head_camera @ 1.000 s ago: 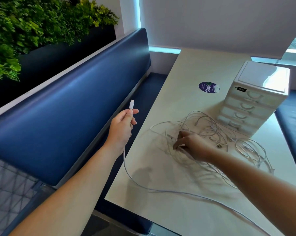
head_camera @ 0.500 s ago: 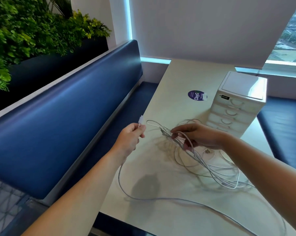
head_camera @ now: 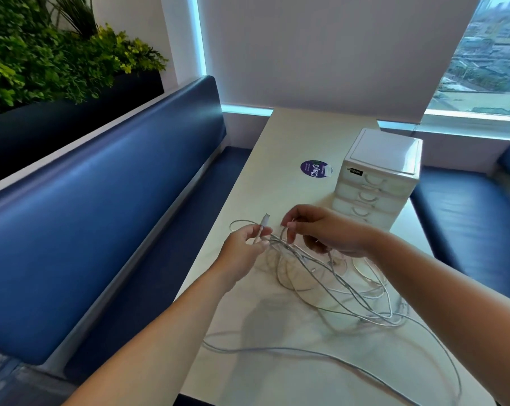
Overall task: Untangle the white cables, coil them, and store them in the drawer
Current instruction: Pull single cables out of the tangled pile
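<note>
White cables (head_camera: 350, 294) sprawl over the near half of the desk (head_camera: 292, 136), one long strand (head_camera: 277, 351) curling close to the near edge and running off to the right. From where I stand, that slack is the worry. A sharp tug on the free end could cinch the loose loops into a real knot, or sweep the trailing strand off the edge.

Just beyond, the tangle lifts off the surface toward both hands. The left grip (head_camera: 242, 253) is closed on one cable just behind its plug (head_camera: 265, 222), thumb and fingers pinching it so the plug pokes up above the hand. The right grip (head_camera: 330, 232), just beside it, pinches strands at the top of the tangle, so the snarl hangs below and between the two hands.

Behind them stands the white drawer unit (head_camera: 377, 183), every drawer I can see shut, with a round purple sticker (head_camera: 315, 169) on the desk to its left. Nothing looks coiled or stored yet. Blue bench seats (head_camera: 101, 215) flank the desk.
</note>
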{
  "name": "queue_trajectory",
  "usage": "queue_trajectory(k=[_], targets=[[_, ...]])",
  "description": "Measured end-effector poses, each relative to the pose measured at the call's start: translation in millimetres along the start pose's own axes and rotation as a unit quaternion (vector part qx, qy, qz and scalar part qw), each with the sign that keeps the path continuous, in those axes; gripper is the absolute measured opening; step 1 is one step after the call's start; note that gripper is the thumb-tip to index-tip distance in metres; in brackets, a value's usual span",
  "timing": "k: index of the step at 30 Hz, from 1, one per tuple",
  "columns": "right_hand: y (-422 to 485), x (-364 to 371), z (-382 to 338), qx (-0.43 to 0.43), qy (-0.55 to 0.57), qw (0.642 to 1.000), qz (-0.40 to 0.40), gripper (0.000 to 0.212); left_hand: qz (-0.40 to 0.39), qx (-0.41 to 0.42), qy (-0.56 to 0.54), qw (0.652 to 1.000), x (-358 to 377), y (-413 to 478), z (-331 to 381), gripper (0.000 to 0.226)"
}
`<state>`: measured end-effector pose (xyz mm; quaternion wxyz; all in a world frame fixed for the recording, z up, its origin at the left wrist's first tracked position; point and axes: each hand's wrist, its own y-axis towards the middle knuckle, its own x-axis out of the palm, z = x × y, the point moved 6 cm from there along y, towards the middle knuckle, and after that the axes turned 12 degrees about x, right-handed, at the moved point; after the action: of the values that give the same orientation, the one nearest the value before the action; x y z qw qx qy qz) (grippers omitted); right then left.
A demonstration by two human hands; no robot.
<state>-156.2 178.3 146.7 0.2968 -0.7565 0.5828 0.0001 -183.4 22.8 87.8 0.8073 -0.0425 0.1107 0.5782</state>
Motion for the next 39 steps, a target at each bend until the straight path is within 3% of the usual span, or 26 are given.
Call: queue_trajectory(k=[4, 12, 16, 20, 25, 29, 34, 39], targets=[[-7, -1, -12, -0.016, 0.016, 0.999, -0.026, 0.009, -0.004, 0.011, 0.006, 1.0, 12, 4, 0, 0.016], [-16, -10, -28, -0.107, 0.023, 0.993, -0.041, 0.021, 0.012, 0.051, 0.046, 0.998, 25, 11, 11, 0.006], [-15, -23, -27, -0.133, 0.065, 0.989, -0.013, 0.022, 0.044, 0.056, 0.066, 0.995, 21, 18, 15, 0.006], [-8, -31, -15, -0.109, 0.064, 0.992, -0.005, 0.019, 0.06, 0.06, 0.02, 0.996, 20, 18, 16, 0.023], [-7, -24, -9, -0.093, 0.087, 0.992, -0.019, 0.007, 0.017, 0.075, 0.044, 0.996, 29, 19, 17, 0.009], [-2, -16, 21, -0.003, 0.099, 0.995, -0.012, 0.022, 0.046, 0.066, 0.051, 0.995, 23, 19, 7, 0.01], [13, -2, 57, 0.043, -0.037, 0.998, 0.003, 0.017, 0.038, 0.065, 0.033, 0.997, 27, 13, 5, 0.005], [16, -7, 53, -0.003, -0.156, 0.981, 0.111, 0.009, 0.036, 0.058, 0.052, 0.996, 22, 10, 0, 0.006]])
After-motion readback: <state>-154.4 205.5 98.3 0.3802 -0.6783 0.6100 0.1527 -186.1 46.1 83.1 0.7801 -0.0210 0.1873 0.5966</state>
